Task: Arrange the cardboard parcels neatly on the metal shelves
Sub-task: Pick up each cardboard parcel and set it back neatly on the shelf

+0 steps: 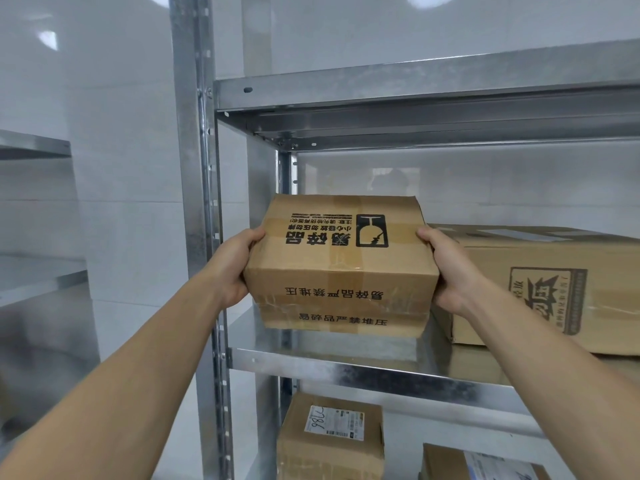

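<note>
A taped cardboard parcel (341, 265) with black fragile markings, printed upside down from here, is held just above the left end of the middle metal shelf (346, 370). My left hand (235, 265) grips its left side, thumb on top. On the opposite side my right hand (450, 271) grips it the same way. Its shiny reflection shows on the shelf below it. A larger printed cardboard box (540, 289) lies on the same shelf right beside it.
The upper shelf (415, 84) hangs close overhead. The steel upright post (197, 202) stands left of the parcel. Two labelled parcels, one (329, 438) and another (481, 462), sit on the shelf below. Another metal rack (34, 216) stands at far left.
</note>
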